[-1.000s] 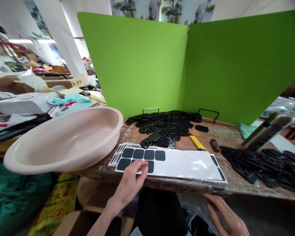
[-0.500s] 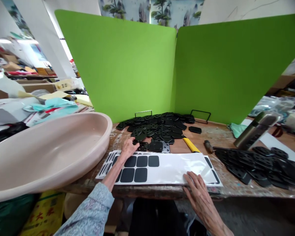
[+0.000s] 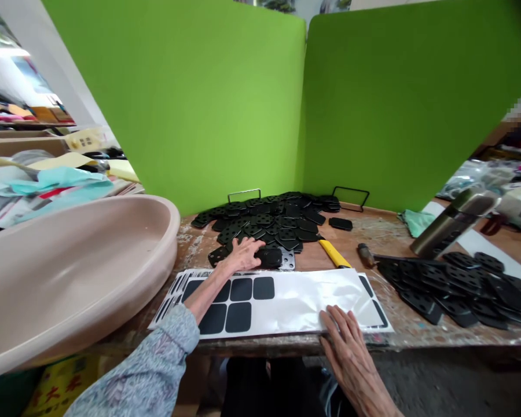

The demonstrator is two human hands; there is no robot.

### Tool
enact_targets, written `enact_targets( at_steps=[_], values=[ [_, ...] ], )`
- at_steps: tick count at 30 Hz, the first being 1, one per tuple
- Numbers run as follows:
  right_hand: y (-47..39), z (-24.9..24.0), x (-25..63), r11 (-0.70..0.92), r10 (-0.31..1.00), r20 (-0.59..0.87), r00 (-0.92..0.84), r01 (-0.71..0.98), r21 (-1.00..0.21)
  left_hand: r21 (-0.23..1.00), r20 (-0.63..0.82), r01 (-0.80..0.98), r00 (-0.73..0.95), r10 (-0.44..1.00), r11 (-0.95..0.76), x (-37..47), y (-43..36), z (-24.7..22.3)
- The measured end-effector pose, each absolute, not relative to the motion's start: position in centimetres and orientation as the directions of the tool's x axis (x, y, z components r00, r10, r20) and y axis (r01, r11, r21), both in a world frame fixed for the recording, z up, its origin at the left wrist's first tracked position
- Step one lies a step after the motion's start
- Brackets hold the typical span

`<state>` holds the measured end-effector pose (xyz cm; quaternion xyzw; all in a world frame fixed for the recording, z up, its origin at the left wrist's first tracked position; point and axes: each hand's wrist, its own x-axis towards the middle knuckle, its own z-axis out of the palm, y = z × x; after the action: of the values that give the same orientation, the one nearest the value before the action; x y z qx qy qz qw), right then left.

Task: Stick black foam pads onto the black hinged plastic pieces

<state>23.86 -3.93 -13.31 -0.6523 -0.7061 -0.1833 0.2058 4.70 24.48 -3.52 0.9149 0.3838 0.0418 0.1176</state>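
My left hand [image 3: 242,255] has its fingers spread over the black plates in front of the heap, its fingertips at a black rounded plate [image 3: 271,258]. Beside that plate shows a grey plate with holes [image 3: 288,260]. My right hand [image 3: 342,333] lies with fingers stretched out on the right part of a white sheet [image 3: 293,301], near its front edge. Black rounded squares [image 3: 238,317] are stuck on the sheet's left part, some hidden under my left forearm. Behind my left hand spreads a heap of black plates with holes [image 3: 282,223].
A large pinkish basin [image 3: 156,208] stands at the left. Right of the heap lies a yellow-handled tool [image 3: 335,253]. Further right are a second pile of black plates [image 3: 455,286] and a metal flask [image 3: 445,223]. Green panels [image 3: 200,104] close off the back.
My left hand has moved right along the front of the heap, its fingers now spread over the front plates. My right hand stays on the sheet. The view has tilted down.
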Motion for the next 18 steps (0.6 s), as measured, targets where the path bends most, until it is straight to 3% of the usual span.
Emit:
enact_targets(
  at_steps=[12, 18],
  values=[
    [-4.1, -13.1, 23.2, 0.062, 0.861, 0.509, -0.005, 0.994, -0.095, 0.207, 0.004, 0.758, 0.632, 0.775, -0.619, 3.6, 24.2, -3.8],
    [-4.1, -12.1, 23.2, 0.096, 0.829, 0.553, -0.078, 0.995, -0.003, 0.194, 0.087, 0.756, 0.621, 0.779, -0.625, 6.3, 23.4, -3.7]
  ],
)
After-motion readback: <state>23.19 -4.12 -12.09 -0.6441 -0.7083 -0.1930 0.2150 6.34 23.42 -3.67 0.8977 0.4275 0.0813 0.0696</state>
